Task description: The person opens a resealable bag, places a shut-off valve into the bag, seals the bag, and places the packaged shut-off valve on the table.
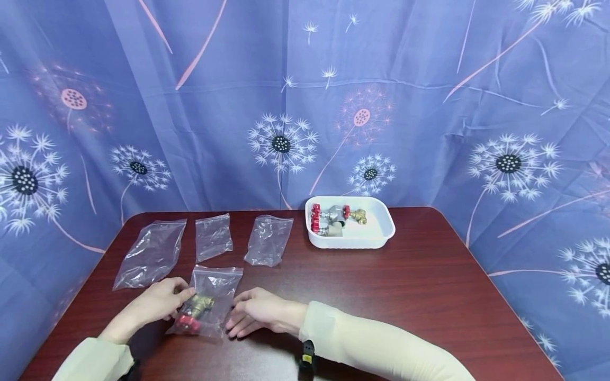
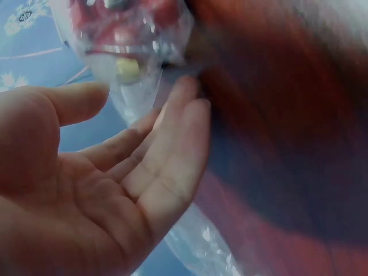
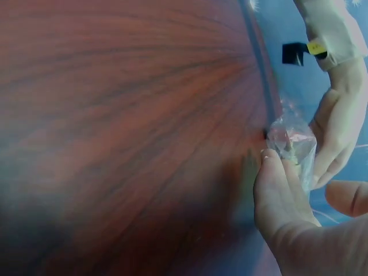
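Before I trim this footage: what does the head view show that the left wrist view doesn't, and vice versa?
Only the head view: the white tray, the valves in it and the right hand.
Only the left wrist view: the palm side of the left hand.
Both: that hand, the filled clear bag with red parts inside, the tabletop and the patterned curtain.

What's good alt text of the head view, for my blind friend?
A left hand and right hand flank a clear zip bag containing a red-handled brass valve at a reddish table. Farther back are three empty zip bags and a white tray of valves.
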Demonstrator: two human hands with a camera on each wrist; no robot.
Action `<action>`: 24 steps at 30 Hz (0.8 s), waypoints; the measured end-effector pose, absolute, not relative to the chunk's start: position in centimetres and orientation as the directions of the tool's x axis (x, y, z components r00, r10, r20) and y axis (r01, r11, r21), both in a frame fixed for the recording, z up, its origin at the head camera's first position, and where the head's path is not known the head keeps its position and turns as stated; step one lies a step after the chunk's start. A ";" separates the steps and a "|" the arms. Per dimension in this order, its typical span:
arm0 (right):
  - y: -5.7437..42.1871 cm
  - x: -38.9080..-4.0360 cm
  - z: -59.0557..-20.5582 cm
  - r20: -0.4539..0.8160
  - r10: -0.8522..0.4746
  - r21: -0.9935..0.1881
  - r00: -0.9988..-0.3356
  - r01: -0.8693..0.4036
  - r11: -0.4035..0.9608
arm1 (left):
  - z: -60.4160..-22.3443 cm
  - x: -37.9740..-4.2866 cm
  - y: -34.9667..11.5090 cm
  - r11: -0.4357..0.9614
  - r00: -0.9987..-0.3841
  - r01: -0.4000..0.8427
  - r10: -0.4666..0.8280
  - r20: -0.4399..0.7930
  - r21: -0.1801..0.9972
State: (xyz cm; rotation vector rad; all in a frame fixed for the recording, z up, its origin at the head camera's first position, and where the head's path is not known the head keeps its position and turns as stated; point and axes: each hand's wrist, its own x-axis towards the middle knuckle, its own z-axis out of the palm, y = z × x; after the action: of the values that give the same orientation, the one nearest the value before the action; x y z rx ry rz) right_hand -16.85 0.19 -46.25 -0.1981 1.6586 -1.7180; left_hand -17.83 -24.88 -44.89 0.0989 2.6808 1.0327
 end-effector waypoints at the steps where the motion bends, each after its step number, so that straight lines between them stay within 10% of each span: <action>1: 0.6 -16.7 -46.2 -0.366 -0.592 -0.918 -0.718 0.383 0.103 | -44.8 -17.9 -25.1 0.744 -0.964 -0.022 0.162 -0.212 0.668; 24: 7.5 -16.9 -42.3 -0.260 -0.706 -0.956 -0.659 0.279 0.091 | -43.0 -22.8 -35.1 0.874 -0.993 -0.045 -0.094 0.078 0.484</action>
State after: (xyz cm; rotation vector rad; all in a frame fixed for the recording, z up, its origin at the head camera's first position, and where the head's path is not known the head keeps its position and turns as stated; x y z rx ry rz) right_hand -16.89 7.50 -42.33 -0.4291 1.6242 -1.6691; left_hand -22.80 -35.08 -42.99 -0.1164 3.1369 0.8056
